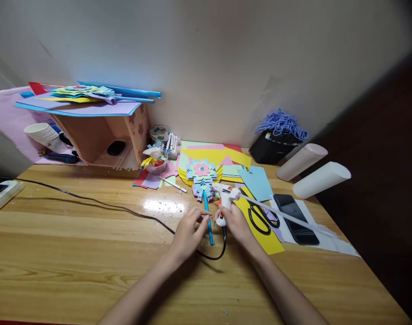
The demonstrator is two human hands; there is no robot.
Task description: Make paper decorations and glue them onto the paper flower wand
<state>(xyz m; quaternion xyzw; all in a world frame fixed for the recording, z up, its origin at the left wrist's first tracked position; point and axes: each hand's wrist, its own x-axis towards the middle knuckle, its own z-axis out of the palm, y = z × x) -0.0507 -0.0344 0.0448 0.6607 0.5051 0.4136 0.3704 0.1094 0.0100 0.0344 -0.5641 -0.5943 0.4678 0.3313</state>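
Observation:
A paper flower (202, 170) of layered pink, yellow, blue and lilac petals lies on the table, with a blue paper stem (210, 232) pointing towards me. My left hand (190, 232) has its thumb and index finger pinched at this stem; its other fingers are partly hidden. My right hand (238, 225) grips the handle of a white hot glue gun (225, 195), just right of the stem. The nozzle points left at the smaller petals below the bloom. From the gun's back a long clear glue stick (280, 212) reaches out to the right.
Black-handled scissors (260, 221) lie on yellow paper beside a phone (295, 219). Two white rolls (322, 180) and a black holder with blue yarn (276, 135) stand behind. At left are an open pink box (90, 140) and the gun's black cord (124, 209). Paper scraps lie behind the flower.

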